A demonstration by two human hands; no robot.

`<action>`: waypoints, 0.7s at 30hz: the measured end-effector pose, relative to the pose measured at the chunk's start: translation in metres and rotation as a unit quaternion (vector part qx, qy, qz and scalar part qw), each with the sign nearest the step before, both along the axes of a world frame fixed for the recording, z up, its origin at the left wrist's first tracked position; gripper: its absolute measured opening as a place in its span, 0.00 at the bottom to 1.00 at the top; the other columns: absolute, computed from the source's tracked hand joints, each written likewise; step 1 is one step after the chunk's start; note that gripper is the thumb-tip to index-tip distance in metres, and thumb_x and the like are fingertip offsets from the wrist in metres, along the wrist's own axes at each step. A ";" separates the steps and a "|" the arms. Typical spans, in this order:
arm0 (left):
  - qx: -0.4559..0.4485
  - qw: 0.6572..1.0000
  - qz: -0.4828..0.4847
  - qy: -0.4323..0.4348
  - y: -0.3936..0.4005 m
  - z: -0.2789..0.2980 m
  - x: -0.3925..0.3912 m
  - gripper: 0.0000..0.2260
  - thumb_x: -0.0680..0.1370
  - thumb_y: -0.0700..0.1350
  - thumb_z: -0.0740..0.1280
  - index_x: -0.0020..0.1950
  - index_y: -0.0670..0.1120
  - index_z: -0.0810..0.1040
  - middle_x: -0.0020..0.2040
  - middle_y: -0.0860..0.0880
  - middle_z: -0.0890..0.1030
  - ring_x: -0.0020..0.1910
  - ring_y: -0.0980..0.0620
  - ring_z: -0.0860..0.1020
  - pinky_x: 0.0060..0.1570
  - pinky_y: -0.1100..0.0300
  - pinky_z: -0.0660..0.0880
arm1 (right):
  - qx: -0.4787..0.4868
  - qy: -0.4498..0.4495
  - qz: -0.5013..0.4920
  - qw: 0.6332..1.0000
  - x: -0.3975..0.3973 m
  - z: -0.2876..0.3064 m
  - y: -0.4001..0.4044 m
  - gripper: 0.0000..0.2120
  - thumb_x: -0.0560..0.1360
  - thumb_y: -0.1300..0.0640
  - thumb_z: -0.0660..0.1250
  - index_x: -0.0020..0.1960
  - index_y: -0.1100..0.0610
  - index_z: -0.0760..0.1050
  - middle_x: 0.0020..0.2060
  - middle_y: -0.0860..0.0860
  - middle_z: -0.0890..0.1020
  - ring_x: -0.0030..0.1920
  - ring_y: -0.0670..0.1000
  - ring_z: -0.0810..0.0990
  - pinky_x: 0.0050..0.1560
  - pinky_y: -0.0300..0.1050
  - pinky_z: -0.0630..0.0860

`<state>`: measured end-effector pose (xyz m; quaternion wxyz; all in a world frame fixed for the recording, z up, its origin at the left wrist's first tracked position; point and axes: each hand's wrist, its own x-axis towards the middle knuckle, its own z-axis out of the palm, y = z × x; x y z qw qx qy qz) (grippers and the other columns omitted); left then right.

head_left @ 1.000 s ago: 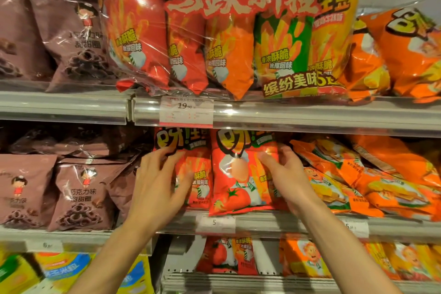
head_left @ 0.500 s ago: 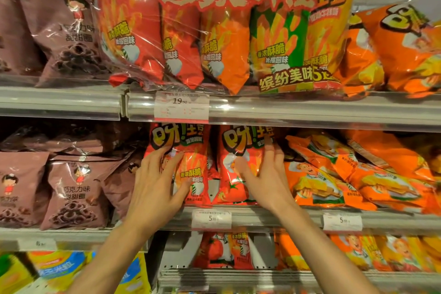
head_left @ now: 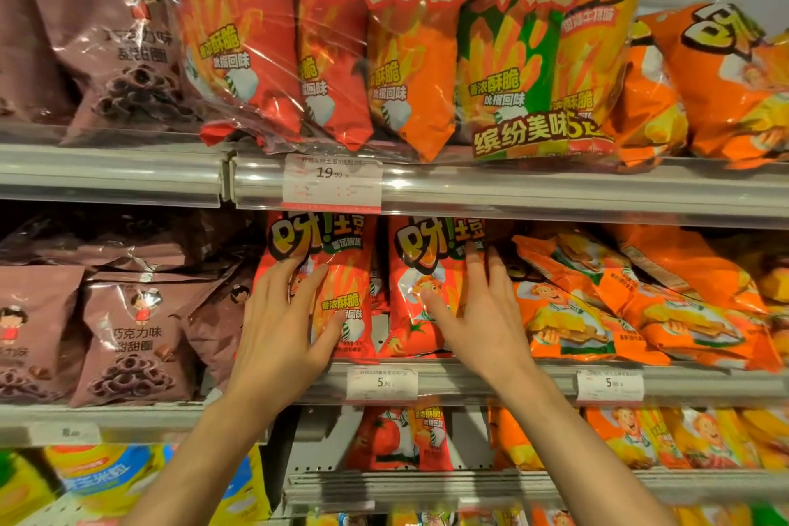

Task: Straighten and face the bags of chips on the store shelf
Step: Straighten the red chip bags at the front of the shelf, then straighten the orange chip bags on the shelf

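Two red chip bags [head_left: 341, 290] stand half-hidden behind spread left hand [head_left: 281, 329] and right hand [head_left: 478, 320], flat-pressed grip.

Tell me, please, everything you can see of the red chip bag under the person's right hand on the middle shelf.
The right red bag is glossy film, printed with a yellow-and-black logo on top, a cartoon chef and a tomato near the bottom. It stands upright, facing out, at the front of the middle shelf, beside a similar red bag on its left and slumped orange bags on its right. The right hand lies on its right side with straight fingers, partly covering it.
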<state>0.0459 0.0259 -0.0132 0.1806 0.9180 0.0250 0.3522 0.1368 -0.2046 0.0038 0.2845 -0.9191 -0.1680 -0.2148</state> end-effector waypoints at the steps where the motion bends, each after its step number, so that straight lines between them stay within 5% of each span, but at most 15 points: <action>1: 0.003 1.000 -0.004 -0.006 0.002 -0.001 0.000 0.29 0.76 0.57 0.66 0.73 0.45 0.73 0.74 0.43 0.68 0.74 0.43 0.64 0.70 0.43 0.65 | -0.001 -0.010 -0.015 1.000 -0.002 -0.001 0.000 0.41 0.78 0.33 0.58 0.81 0.56 0.51 0.80 0.59 0.54 0.79 0.58 0.54 0.75 0.54 0.59; 7: 0.042 0.994 -0.041 -0.091 0.007 -0.006 -0.001 0.21 0.75 0.50 0.70 0.64 0.40 0.80 0.66 0.40 0.75 0.66 0.39 0.72 0.63 0.45 0.70 | 0.044 -0.030 -0.006 0.999 -0.020 -0.001 -0.005 0.32 0.80 0.42 0.64 0.77 0.57 0.62 0.78 0.57 0.59 0.78 0.55 0.57 0.76 0.51 0.58; 11: 0.019 0.987 -0.084 -0.133 0.002 -0.009 -0.004 0.14 0.75 0.43 0.72 0.59 0.39 0.81 0.57 0.43 0.79 0.57 0.42 0.77 0.58 0.50 0.73 | 0.126 -0.063 0.014 0.990 -0.044 -0.009 -0.011 0.23 0.79 0.46 0.67 0.71 0.54 0.71 0.70 0.51 0.70 0.71 0.49 0.68 0.71 0.46 0.67; 15: -0.102 0.983 -0.147 -0.041 -0.011 -0.014 -0.017 0.14 0.78 0.49 0.68 0.62 0.47 0.80 0.52 0.54 0.80 0.50 0.54 0.78 0.51 0.52 0.78 | 0.228 0.000 0.029 0.973 -0.071 -0.025 -0.026 0.13 0.79 0.49 0.68 0.62 0.47 0.76 0.52 0.39 0.80 0.52 0.38 0.78 0.48 0.28 0.73; 17: -0.180 0.968 -0.176 0.014 -0.020 -0.018 -0.024 0.14 0.79 0.53 0.67 0.63 0.51 0.78 0.50 0.58 0.81 0.49 0.56 0.80 0.50 0.55 0.79 | 0.268 0.063 0.029 0.961 -0.081 -0.037 -0.038 0.07 0.79 0.49 0.67 0.56 0.44 0.78 0.43 0.40 0.84 0.44 0.40 0.82 0.40 0.31 0.75; 21: -0.279 0.940 -0.191 0.052 -0.053 -0.030 -0.037 0.08 0.80 0.55 0.67 0.59 0.57 0.78 0.47 0.58 0.84 0.48 0.58 0.82 0.48 0.65 0.76 | 0.305 0.119 0.031 0.944 -0.091 -0.058 -0.075 0.04 0.79 0.52 0.67 0.52 0.47 0.80 0.39 0.44 0.86 0.41 0.46 0.84 0.40 0.38 0.77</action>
